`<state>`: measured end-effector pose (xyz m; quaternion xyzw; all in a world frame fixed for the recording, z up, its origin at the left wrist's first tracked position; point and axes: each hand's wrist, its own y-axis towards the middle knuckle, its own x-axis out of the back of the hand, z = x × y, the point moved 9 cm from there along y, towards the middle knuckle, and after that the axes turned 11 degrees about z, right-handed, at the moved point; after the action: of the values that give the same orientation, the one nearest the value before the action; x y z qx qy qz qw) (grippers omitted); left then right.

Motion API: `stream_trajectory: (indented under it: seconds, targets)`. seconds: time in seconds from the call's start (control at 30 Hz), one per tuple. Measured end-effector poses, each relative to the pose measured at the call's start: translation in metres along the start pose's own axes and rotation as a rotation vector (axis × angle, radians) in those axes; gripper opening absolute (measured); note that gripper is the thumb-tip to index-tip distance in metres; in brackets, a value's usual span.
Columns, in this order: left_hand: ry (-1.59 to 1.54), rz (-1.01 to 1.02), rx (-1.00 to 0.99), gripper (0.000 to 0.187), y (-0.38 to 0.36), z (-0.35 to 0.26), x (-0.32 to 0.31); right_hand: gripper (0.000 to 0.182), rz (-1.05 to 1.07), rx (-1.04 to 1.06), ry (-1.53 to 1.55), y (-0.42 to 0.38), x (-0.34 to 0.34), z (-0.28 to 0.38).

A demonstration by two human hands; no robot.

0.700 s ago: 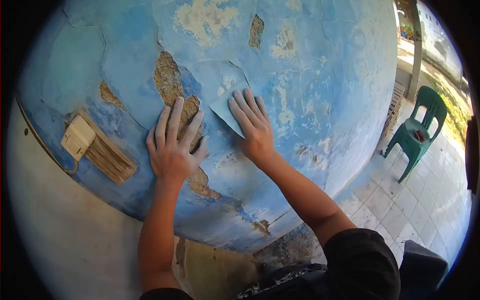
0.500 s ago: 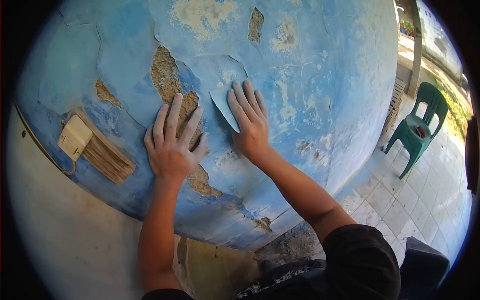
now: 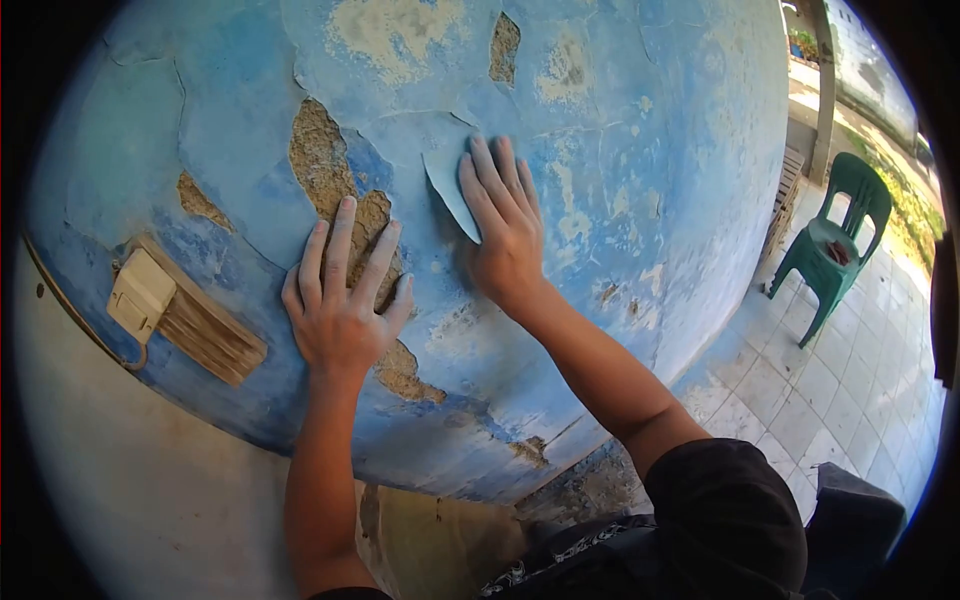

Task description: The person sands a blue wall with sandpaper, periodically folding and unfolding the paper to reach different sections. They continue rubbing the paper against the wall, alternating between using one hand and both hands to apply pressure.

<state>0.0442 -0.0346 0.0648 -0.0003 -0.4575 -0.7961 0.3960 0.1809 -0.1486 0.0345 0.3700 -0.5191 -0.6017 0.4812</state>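
Observation:
My right hand [image 3: 510, 255] lies flat on a peeling blue wall [image 3: 620, 190], fingers together and pointing up. Under its palm and fingers is a thin pale-blue sheet, apparently sandpaper [image 3: 447, 185], pressed to the wall. The sheet's left edge curls away and casts a shadow; the rest is hidden by the hand. Lower and to the left, my left hand [image 3: 345, 320] rests on the wall with its fingers spread and holds nothing. Its fingertips lie over a patch of bare, crumbling plaster [image 3: 322, 150].
A cream switch box [image 3: 142, 290] on a wooden board [image 3: 215, 335] is fixed to the wall at left. On the right, a green plastic chair [image 3: 835, 240] stands on the tiled floor [image 3: 800, 415]. A dark object [image 3: 850, 530] is at lower right.
My right hand and the sheet under it have slid upward along the wall. The left hand stays at the bare plaster, and the view has shifted slightly.

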Motion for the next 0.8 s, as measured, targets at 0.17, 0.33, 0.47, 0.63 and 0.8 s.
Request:
stream_trajectory:
  seconds: [0.17,0.33,0.47,0.63,0.8]
  targets:
    - [0.003,-0.005,0.006,0.062,-0.001,0.000,-0.001,0.060,0.090,0.036,0.114,-0.031,-0.006,-0.013]
    - [0.020,-0.004,0.004,0.062,0.000,-0.001,-0.001,0.062,0.045,0.053,0.178,-0.001,-0.009,0.001]
    - [0.026,-0.012,-0.002,0.062,-0.001,-0.002,-0.001,0.062,0.050,0.064,0.179,0.007,-0.005,0.002]
    - [0.029,-0.001,0.017,0.059,-0.003,-0.002,-0.001,0.060,0.050,0.055,0.163,-0.026,-0.008,-0.003]
    - [0.058,-0.003,0.019,0.059,-0.001,-0.001,-0.003,0.057,0.001,0.030,0.232,0.018,-0.003,0.008]
